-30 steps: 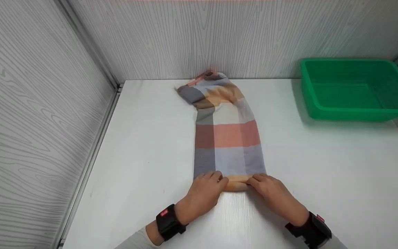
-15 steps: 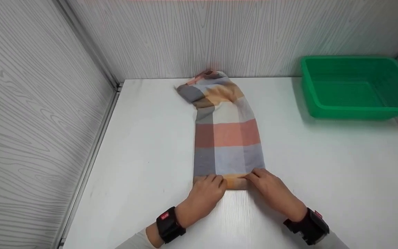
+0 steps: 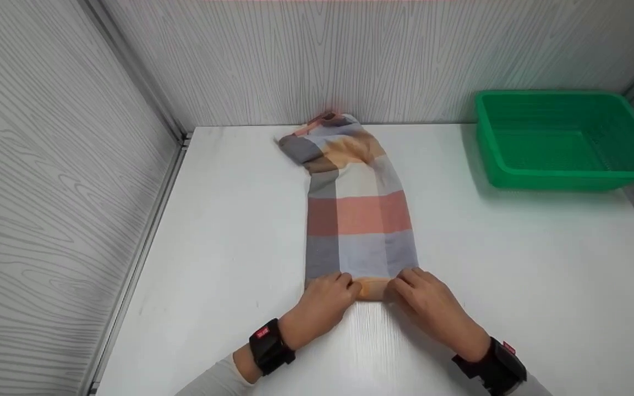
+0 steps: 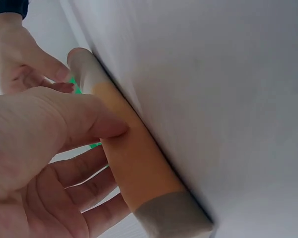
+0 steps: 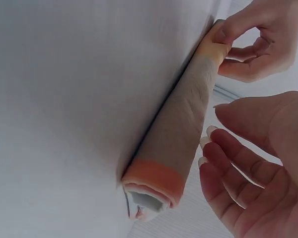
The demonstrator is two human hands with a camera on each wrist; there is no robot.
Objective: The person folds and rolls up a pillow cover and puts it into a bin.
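Pinching the soft checked cloth point(image 3: 358, 220) at its tight rolled end, low in the frame's centre, your left hand point(image 3: 320, 305) curls around it; your right hand point(image 3: 424, 305) touches it with relaxed fingers on the smooth white table point(image 3: 515, 264).

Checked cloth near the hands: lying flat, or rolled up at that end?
Rolled at the near end only. The checked cloth forms a tight tube at both hands; the rest lies flat on the white table.
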